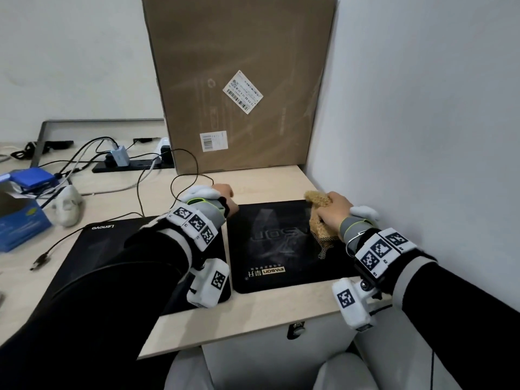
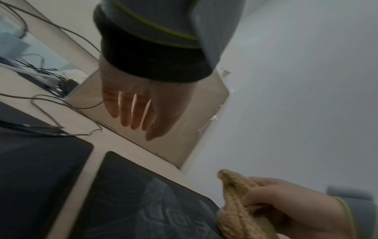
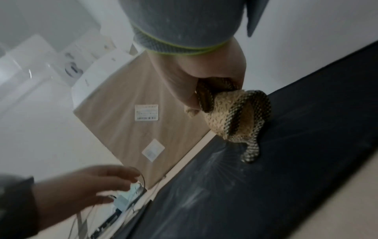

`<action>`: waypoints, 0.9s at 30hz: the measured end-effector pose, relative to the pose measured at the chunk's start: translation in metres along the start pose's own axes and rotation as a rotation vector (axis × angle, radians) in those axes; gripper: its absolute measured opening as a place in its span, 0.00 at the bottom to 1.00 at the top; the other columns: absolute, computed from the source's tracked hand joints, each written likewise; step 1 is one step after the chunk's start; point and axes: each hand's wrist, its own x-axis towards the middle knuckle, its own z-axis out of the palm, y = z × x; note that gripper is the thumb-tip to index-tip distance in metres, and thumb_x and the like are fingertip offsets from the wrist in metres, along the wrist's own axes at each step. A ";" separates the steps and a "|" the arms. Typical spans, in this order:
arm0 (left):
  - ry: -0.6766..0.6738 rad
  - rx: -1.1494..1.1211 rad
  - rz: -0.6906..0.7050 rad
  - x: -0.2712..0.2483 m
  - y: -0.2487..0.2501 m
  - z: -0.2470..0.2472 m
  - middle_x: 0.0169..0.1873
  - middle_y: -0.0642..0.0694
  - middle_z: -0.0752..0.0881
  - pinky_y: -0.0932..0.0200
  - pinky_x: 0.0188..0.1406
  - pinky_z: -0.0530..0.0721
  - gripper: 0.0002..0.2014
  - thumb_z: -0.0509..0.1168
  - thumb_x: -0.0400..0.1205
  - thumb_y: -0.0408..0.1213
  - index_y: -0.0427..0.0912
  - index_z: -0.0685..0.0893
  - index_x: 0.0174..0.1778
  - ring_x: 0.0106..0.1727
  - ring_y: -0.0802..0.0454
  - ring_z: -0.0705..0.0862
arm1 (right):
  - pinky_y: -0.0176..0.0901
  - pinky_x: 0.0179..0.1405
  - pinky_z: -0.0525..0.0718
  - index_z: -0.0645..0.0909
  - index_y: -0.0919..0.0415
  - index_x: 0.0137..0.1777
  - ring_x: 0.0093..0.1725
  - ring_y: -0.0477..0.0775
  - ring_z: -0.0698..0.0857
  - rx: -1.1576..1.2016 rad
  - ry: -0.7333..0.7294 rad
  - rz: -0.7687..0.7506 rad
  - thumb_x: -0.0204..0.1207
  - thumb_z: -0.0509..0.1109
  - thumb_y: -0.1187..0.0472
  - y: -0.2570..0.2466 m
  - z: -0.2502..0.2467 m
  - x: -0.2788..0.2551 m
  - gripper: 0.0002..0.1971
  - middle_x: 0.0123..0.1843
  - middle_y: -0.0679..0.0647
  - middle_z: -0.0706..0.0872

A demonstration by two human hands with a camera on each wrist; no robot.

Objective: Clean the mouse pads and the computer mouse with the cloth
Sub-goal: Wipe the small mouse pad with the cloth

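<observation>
Right hand (image 1: 332, 213): fist closed round bunched tan cloth (image 1: 319, 218), pressed on right-hand mouse pad (image 1: 270, 243). Left hand (image 2: 132, 105): fingers straight, holding nothing, above desk (image 1: 267, 178) beyond the pads. Second mouse pad (image 1: 98, 243) just left. Cardboard box (image 1: 242, 80) behind.

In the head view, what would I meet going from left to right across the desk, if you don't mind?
Blue box → white mouse → Lenovo mouse pad → left hand → IPASON mouse pad → cloth → right hand.
</observation>
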 end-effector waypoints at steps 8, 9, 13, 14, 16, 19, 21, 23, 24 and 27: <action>-0.148 0.047 0.114 -0.003 0.016 0.036 0.70 0.40 0.79 0.55 0.61 0.77 0.21 0.60 0.82 0.32 0.41 0.77 0.72 0.67 0.43 0.80 | 0.39 0.72 0.67 0.70 0.54 0.76 0.76 0.57 0.71 -0.458 -0.460 -0.227 0.80 0.62 0.56 -0.004 0.015 -0.019 0.24 0.79 0.55 0.70; -0.158 0.062 0.109 -0.002 0.013 0.038 0.71 0.40 0.79 0.53 0.66 0.77 0.22 0.60 0.81 0.32 0.41 0.76 0.73 0.70 0.42 0.79 | 0.40 0.76 0.62 0.64 0.54 0.79 0.80 0.57 0.65 -0.531 -0.519 -0.249 0.81 0.61 0.53 -0.005 0.016 -0.022 0.26 0.83 0.54 0.62; -0.257 0.175 0.136 0.002 0.009 0.035 0.78 0.42 0.70 0.59 0.67 0.74 0.27 0.62 0.82 0.31 0.41 0.67 0.79 0.76 0.45 0.73 | 0.47 0.82 0.48 0.52 0.54 0.83 0.85 0.59 0.47 -0.653 -0.644 -0.337 0.84 0.54 0.48 -0.011 0.025 -0.038 0.30 0.86 0.52 0.45; -0.283 0.195 0.150 0.003 0.008 0.033 0.79 0.43 0.67 0.61 0.65 0.73 0.29 0.63 0.82 0.31 0.40 0.64 0.80 0.78 0.46 0.70 | 0.48 0.82 0.47 0.51 0.54 0.83 0.85 0.59 0.44 -0.654 -0.664 -0.379 0.84 0.53 0.49 -0.011 0.030 -0.043 0.29 0.86 0.52 0.44; -0.308 0.211 0.162 0.007 0.008 0.030 0.80 0.44 0.65 0.61 0.66 0.72 0.33 0.66 0.81 0.31 0.41 0.62 0.81 0.79 0.46 0.68 | 0.53 0.83 0.46 0.49 0.54 0.83 0.85 0.59 0.41 -0.653 -0.706 -0.460 0.85 0.53 0.51 -0.013 0.042 -0.053 0.29 0.86 0.52 0.42; -0.306 0.269 0.185 0.009 0.006 0.028 0.81 0.45 0.65 0.58 0.73 0.71 0.34 0.67 0.80 0.34 0.43 0.61 0.82 0.79 0.46 0.68 | 0.60 0.83 0.46 0.46 0.54 0.83 0.84 0.58 0.38 -0.684 -0.769 -0.567 0.85 0.51 0.51 -0.018 0.062 -0.063 0.29 0.86 0.50 0.40; -0.305 0.263 0.197 0.012 0.004 0.028 0.79 0.45 0.67 0.57 0.75 0.72 0.35 0.69 0.78 0.34 0.43 0.63 0.81 0.78 0.47 0.70 | 0.59 0.83 0.46 0.45 0.55 0.84 0.84 0.59 0.38 -0.727 -0.798 -0.584 0.86 0.49 0.52 -0.023 0.065 -0.061 0.29 0.86 0.50 0.40; -0.290 0.254 0.212 0.013 0.003 0.025 0.77 0.46 0.70 0.54 0.74 0.74 0.36 0.72 0.75 0.35 0.44 0.66 0.79 0.76 0.47 0.72 | 0.55 0.83 0.45 0.44 0.54 0.83 0.84 0.59 0.40 -0.746 -0.841 -0.570 0.87 0.48 0.54 -0.031 0.062 -0.051 0.28 0.86 0.51 0.40; -0.284 0.248 0.214 0.014 0.002 0.025 0.77 0.47 0.72 0.53 0.73 0.75 0.36 0.73 0.74 0.36 0.45 0.67 0.79 0.75 0.47 0.73 | 0.54 0.83 0.44 0.45 0.53 0.83 0.85 0.60 0.41 -0.767 -0.858 -0.567 0.87 0.48 0.55 -0.035 0.061 -0.045 0.27 0.86 0.51 0.41; -0.262 0.244 0.226 0.013 0.002 0.025 0.75 0.48 0.74 0.54 0.72 0.76 0.37 0.74 0.73 0.38 0.46 0.68 0.78 0.74 0.47 0.75 | 0.51 0.82 0.47 0.43 0.52 0.83 0.85 0.61 0.45 -0.867 -0.846 -0.549 0.87 0.46 0.55 -0.044 0.061 -0.023 0.26 0.86 0.52 0.42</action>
